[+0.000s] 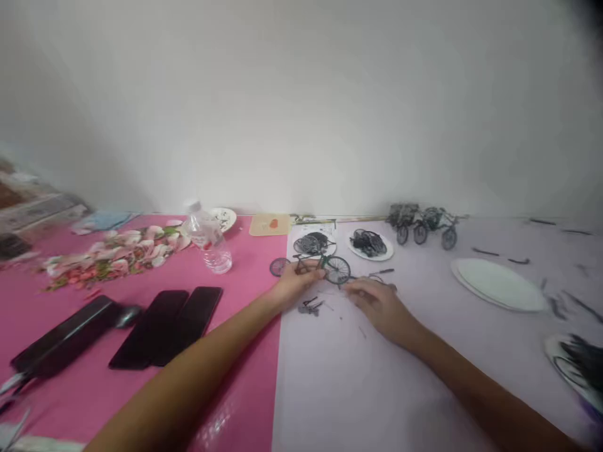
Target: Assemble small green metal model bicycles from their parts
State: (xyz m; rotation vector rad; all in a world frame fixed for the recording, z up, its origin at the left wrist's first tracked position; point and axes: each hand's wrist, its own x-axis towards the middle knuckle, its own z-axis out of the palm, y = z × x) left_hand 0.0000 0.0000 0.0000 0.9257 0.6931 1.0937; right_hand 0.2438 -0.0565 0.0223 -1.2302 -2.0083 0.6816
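- One bike (322, 262), dark and miniature, sits side-on between the hands, above the seam of pink cover (249, 383) and pale sheet (353, 395); whether its wheels touch down is unclear.
- Left hand (298, 284): grasps the bike's frame between the wheels, presumably to steady it while leaving the right-side wheel accessible.
- Right hand (374, 301): fingers curled just beside that wheel; cannot tell whether they pinch a part, the fingertips being blurred.
- Loose parts (311, 307): lie between the hands, apparently for easy reach; too small to identify.
- Left plate (332, 250) and right plate (389, 252): stand behind, bearing heaped dark pieces, likely to keep them contained.
- More bikes (421, 227): grouped near the wall (301, 113), seemingly set aside; overlap prevents a count.
- Corner plate (556, 361): cut off at right, contents blurred.
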